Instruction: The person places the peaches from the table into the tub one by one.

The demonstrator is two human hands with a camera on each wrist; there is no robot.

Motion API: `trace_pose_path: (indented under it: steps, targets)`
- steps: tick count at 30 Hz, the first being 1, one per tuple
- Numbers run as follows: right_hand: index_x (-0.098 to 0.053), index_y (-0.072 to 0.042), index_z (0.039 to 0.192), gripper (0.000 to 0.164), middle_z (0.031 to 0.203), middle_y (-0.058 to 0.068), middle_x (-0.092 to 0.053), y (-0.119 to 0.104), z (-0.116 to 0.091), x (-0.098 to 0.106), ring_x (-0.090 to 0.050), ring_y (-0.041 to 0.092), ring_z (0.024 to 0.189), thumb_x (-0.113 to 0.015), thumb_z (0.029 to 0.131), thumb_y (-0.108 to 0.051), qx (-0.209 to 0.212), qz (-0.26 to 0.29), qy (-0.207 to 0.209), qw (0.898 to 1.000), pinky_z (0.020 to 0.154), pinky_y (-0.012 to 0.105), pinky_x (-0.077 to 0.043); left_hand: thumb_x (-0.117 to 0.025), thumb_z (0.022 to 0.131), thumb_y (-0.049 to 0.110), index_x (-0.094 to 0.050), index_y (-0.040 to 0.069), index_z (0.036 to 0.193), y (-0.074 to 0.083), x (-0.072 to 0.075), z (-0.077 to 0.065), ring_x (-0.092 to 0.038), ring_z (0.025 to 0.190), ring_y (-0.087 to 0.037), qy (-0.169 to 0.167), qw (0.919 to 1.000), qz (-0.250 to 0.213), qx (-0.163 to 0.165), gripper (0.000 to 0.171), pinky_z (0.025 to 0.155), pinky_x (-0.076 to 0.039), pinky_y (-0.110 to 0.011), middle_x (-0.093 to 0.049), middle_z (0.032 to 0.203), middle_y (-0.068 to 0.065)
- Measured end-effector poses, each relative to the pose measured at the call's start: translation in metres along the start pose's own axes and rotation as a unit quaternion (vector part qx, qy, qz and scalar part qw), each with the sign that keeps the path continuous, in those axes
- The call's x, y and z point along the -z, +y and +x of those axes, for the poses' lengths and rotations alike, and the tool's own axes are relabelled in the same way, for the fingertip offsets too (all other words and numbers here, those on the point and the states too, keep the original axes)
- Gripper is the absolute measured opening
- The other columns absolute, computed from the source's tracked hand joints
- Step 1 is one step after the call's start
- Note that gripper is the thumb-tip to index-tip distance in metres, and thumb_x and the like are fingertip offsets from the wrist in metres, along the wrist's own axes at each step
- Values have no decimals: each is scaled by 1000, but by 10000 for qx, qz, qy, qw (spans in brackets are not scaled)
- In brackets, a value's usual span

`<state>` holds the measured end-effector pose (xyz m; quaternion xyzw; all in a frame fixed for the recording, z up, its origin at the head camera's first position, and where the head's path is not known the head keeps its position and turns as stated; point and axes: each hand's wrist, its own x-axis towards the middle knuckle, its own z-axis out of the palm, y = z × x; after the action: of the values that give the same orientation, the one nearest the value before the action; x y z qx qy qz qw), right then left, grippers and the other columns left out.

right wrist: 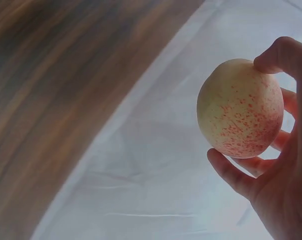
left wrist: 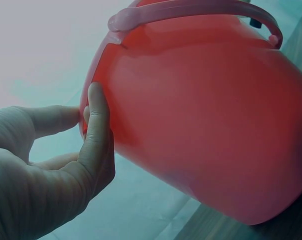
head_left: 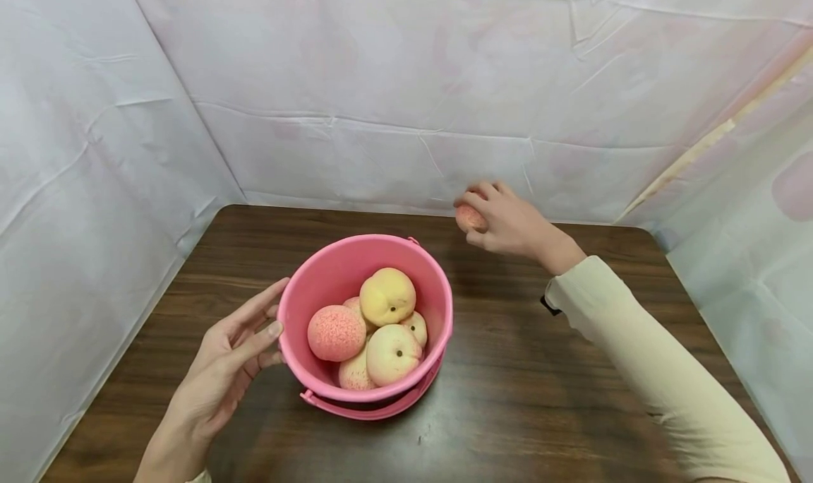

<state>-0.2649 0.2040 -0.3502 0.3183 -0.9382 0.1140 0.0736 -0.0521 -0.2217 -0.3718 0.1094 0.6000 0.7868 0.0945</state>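
A pink bucket (head_left: 366,315) stands on the table, with several peaches (head_left: 336,333) in it, some yellowish and some speckled red. At its left side my left hand (head_left: 219,370) pinches the rim; the left wrist view has the thumb at the rim and the fingers along the outer wall (left wrist: 206,110). Beyond the bucket, to the right, my right hand (head_left: 504,222) grips another peach (head_left: 471,219) above the table's far edge. Seen from the right wrist, this peach (right wrist: 240,108) is pale with red speckles, held between thumb and fingertips.
The dark wooden table (head_left: 540,370) carries the bucket. Pale sheeting (head_left: 406,80) hangs behind the table and along both sides. The bucket's handle (head_left: 381,412) hangs down on the near side.
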Motion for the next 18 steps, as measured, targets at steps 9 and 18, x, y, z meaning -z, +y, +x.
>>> trace_pose_path:
  steps: [9,18]
  targets:
    - [-61,-25,140,50,146,6,-52,-37,1,34,-47,33,132,-66,91,-34,409,65,300,9987,98,51,-55,-44,106,-8,-32,3,163,1,0,1,-71,110,-12,-38,10000,9,-18,58,83,-67,-30,-58,139,-13]
    - [-62,-21,136,48,142,7,-56,-90,2,59,-50,33,128,-64,89,-33,1316,73,628,9893,102,52,-53,-43,106,-9,-32,3,162,0,0,-1,-72,108,-12,-40,9999,-91,-42,58,83,-67,-31,-59,134,-11]
